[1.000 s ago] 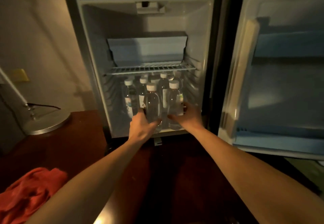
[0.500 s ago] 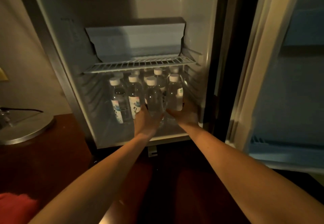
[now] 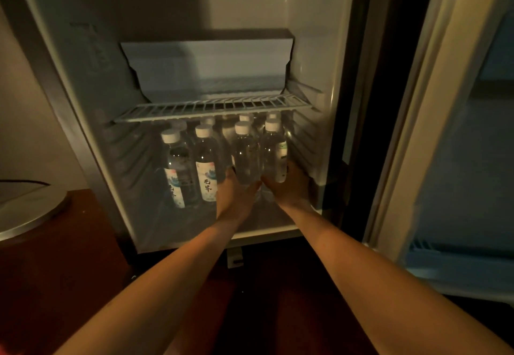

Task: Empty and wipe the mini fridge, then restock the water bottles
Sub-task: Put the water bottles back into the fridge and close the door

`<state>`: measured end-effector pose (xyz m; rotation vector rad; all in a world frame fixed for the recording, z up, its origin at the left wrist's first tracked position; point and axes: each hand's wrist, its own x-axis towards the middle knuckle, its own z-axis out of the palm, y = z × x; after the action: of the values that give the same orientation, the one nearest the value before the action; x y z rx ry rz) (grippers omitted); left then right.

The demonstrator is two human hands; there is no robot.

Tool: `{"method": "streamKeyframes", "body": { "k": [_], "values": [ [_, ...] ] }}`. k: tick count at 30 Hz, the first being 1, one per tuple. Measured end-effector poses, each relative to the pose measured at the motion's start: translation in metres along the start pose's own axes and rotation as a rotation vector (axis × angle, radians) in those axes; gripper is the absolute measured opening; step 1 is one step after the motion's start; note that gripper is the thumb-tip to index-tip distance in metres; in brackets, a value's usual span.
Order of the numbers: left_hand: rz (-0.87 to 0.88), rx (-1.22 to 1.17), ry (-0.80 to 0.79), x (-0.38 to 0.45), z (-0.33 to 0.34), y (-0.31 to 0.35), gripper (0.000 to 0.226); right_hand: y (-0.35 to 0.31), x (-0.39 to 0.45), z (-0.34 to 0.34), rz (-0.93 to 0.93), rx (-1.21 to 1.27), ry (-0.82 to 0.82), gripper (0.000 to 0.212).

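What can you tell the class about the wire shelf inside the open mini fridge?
The wire shelf is a pale, white-coated metal rack of thin parallel bars within a frame. It lies level across the fridge's width, its ends resting in ribbed slots on the side walls. Nothing stands on it; a pale grey angled panel sits behind and above it. The water bottles stand under it, their white caps close beneath the bars. Neither hand touches it.

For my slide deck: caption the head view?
Both hands, left hand and right hand, each grip a water bottle in the open mini fridge.
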<state>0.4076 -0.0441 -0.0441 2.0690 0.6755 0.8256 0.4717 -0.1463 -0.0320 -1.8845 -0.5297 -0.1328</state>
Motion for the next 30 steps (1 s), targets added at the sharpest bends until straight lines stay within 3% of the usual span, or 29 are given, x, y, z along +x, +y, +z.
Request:
{"method": "streamKeyframes", "body": {
  "k": [7,11,16,19,22,30],
  "values": [
    [0.016,0.126,-0.08,-0.021,-0.018,-0.004,0.054,0.006,-0.015,-0.009,0.063,-0.079,-0.091,0.052],
    [0.118,0.305,-0.198,-0.053,-0.054,0.005,0.047,-0.004,-0.043,-0.017,0.062,-0.246,-0.139,0.065],
    [0.224,0.614,-0.271,-0.087,-0.115,0.002,0.051,-0.036,-0.092,-0.031,-0.092,-0.415,-0.292,0.036],
    [0.368,0.871,-0.254,-0.109,-0.145,-0.001,0.059,-0.046,-0.121,-0.039,-0.23,-0.648,-0.428,0.058],
    [0.432,1.002,-0.254,-0.134,-0.173,-0.008,0.067,-0.054,-0.151,-0.047,-0.373,-0.919,-0.46,0.07],
    [0.342,1.051,-0.261,-0.199,-0.208,-0.018,0.074,-0.055,-0.219,-0.061,-0.445,-0.991,-0.543,0.079]
  ]
}}
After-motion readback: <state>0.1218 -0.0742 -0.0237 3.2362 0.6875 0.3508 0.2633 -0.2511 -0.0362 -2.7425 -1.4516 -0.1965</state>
